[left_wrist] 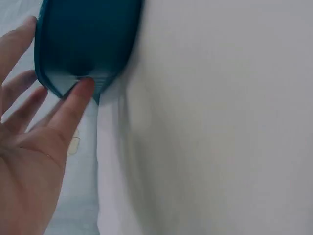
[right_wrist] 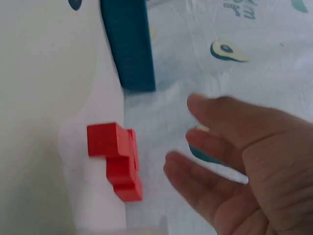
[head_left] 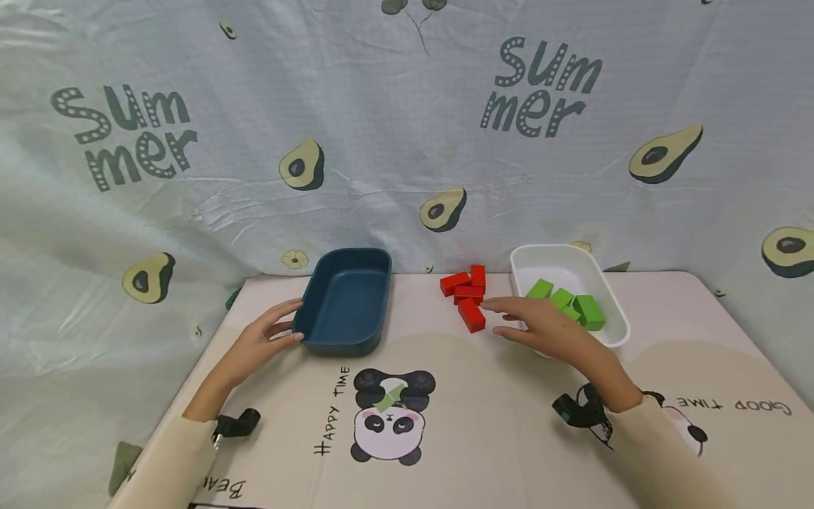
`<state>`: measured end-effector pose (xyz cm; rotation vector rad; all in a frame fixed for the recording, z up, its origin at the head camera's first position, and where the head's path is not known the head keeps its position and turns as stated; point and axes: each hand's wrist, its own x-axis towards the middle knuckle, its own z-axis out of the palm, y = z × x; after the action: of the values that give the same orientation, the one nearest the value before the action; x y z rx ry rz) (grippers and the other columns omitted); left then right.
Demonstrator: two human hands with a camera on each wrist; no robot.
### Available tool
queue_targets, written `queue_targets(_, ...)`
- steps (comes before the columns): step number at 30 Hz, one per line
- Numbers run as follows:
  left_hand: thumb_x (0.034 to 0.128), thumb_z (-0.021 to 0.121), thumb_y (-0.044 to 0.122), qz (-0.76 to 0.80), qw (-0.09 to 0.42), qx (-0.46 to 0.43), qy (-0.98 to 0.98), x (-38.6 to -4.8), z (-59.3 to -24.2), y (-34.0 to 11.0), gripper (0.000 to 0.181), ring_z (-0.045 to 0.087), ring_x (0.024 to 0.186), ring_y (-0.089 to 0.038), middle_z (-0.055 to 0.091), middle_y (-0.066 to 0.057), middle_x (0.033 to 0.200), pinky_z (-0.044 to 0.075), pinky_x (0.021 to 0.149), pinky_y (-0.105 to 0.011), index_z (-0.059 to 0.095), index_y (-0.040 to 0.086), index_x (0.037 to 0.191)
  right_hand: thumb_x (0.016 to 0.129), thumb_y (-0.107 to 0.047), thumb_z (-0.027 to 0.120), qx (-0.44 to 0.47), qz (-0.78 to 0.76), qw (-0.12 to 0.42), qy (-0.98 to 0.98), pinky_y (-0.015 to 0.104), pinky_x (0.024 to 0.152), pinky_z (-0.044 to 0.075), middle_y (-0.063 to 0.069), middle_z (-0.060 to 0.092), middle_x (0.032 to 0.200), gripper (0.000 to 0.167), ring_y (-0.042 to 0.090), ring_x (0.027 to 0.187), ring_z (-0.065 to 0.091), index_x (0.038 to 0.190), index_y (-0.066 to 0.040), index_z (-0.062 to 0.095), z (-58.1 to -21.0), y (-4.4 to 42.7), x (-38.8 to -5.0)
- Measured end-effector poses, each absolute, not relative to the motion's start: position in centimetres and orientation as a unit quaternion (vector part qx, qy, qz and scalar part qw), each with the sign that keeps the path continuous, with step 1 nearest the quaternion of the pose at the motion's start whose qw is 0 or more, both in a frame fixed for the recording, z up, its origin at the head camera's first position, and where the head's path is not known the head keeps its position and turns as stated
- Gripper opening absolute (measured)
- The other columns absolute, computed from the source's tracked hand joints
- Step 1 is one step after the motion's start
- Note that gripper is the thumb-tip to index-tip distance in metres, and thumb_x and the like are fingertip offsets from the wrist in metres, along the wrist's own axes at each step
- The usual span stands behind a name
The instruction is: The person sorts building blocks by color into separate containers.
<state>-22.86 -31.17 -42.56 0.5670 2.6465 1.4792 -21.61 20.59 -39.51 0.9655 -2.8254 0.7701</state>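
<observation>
On the surface, between blue tray and white tray, red blocks lie loose, apparently still to do; green blocks sit in the white. Your left hand is spread against the blue tray; your right hand, spread beside the reds, partly hides the white, green count uncertain.

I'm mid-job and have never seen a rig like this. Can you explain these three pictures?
There is no machine: a person works bare-handed. The wide picture is taken from the person's head; the two closer ones from the left and right wrists. On the panda-print tablecloth are a dark blue tray, a cluster of red blocks, and a white tray with green blocks in it. The left hand touches the dark blue tray's side. The right hand is beside the red blocks, holding nothing.
</observation>
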Motion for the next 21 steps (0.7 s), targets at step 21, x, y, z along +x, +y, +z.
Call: queue_targets(21,0.0911,0.068,-0.010,0.594,0.063,0.238,0.766,-25.5,-44.5,-32.9,0.065,0.065,0.117,-0.008,0.035,-0.007,0.164,0.059,0.088,-0.026,0.041,-0.008,0.150,0.092,-0.012,0.076,0.309,0.249,-0.044,-0.917,0.049,0.104,0.051,0.017,0.060,0.140,0.055,0.035,0.126,0.057,0.142,0.000,0.056,-41.2,17.2,-25.6)
